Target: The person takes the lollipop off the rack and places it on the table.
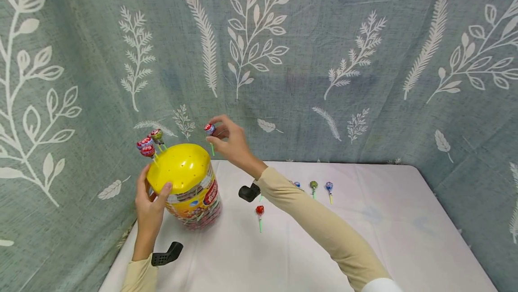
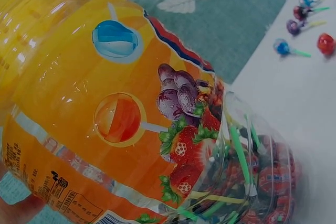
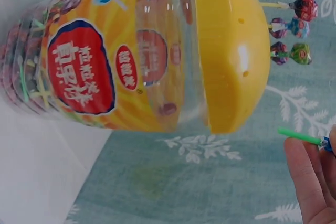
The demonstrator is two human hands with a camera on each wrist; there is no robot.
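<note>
A clear plastic candy jar point(image 1: 193, 206) with a printed label and a domed yellow lid point(image 1: 182, 164) leans on the table at the left. My left hand point(image 1: 149, 204) grips it near the lid, thumb on the front and fingers round the side. Several lollipops point(image 1: 147, 150) stand upright by their sticks in holes at the lid's far left. My right hand point(image 1: 230, 141) pinches another lollipop point(image 1: 209, 129) by its wrapped head, its green stick pointing down just right of the lid. In the right wrist view that green stick point(image 3: 299, 136) is apart from the lid.
On the white table point(image 1: 364, 238) lie a red lollipop point(image 1: 260, 210), a green one point(image 1: 313, 184) and a blue one point(image 1: 329, 186), with others partly behind my right sleeve. Wrapped candies point(image 2: 273, 182) fill the jar's lower part. A leaf-patterned curtain point(image 1: 291, 81) hangs behind the table.
</note>
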